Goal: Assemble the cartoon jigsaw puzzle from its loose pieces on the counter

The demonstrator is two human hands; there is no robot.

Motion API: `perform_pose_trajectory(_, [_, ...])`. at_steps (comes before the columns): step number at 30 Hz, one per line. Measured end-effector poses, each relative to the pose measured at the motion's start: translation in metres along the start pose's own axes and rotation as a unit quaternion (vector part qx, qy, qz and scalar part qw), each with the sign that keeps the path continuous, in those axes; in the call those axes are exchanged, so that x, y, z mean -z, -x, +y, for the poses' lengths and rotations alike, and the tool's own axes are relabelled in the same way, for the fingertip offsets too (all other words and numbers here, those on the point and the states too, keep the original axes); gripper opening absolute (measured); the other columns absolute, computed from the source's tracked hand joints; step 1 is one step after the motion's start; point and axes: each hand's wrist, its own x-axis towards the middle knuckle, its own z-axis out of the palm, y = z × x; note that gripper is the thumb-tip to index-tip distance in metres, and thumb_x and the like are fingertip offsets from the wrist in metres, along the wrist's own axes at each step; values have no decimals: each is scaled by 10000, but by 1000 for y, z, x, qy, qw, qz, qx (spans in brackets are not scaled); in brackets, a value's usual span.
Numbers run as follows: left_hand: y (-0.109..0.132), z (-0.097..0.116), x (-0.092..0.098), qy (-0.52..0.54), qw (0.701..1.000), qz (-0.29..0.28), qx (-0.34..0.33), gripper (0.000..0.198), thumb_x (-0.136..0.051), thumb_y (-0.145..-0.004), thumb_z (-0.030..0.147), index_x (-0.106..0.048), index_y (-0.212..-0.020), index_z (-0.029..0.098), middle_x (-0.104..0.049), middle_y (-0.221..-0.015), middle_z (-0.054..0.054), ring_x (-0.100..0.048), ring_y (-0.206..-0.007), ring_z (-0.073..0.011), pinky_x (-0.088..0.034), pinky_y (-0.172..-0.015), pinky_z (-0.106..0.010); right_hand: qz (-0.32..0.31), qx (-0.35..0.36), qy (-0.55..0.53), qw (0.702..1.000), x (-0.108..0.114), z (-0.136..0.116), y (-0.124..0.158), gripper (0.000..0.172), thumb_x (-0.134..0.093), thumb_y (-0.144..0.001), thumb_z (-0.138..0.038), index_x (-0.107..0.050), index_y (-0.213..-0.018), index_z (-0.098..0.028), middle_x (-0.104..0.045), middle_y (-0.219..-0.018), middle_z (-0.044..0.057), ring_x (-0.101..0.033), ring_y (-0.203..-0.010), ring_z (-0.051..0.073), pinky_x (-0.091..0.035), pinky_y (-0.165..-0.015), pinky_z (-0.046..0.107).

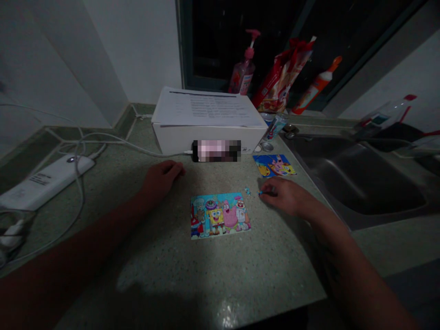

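Observation:
A colourful cartoon jigsaw puzzle [220,215] lies flat on the speckled counter, between my two hands and nearer to me. Just off its upper right corner are small loose puzzle pieces [248,190]. My right hand [283,195] is to the right of them, thumb and fingertips pinched on a small blue puzzle piece [260,192] close to the counter. Behind that hand lies a blue cartoon picture card [275,165]. On the left, my left hand [163,178] rests on the counter with its fingers curled in, and I see nothing in it.
A white box [178,137] topped with a printed sheet [209,110] stands at the back, a phone [216,151] leaning against it. Its cable runs to a white power strip [48,178] at left. A can [276,126] stands near the steel sink [357,174]; bottles line the windowsill.

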Motion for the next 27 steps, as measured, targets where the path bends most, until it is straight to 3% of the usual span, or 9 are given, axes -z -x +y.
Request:
perform_pose_trajectory(12, [0, 2, 0, -6, 1000, 3, 0, 362, -565, -874, 551, -718, -732, 255, -751, -760, -36, -686, -784, -251, -512, -753, -367, -11, -33, -69, 997, 3, -6, -2, 113, -700, -861, -352, -679, -894, -246, -720, -774, 43, -690, -721, 239, -502, -684, 374])
perform_pose_trajectory(19, [1, 4, 0, -18, 1000, 6, 0, 349, -561, -886, 522, -718, -716, 262, -742, -732, -38, -670, -747, -242, -496, -717, -360, 17, -19, -139, 990, -1, -1, -4, 117, -710, -860, -327, -699, -953, -257, -738, -816, 45, -696, -746, 241, -523, -688, 378])
perform_pose_trajectory(27, [0, 2, 0, -19, 1000, 3, -10, 370, -547, -888, 540, -724, -728, 258, -750, -741, -37, -686, -776, -250, -500, -729, -363, 68, 20, -213, 974, -7, -36, -9, 176, -687, -926, -379, -771, -984, -235, -776, -865, 55, -681, -752, 223, -521, -678, 359])
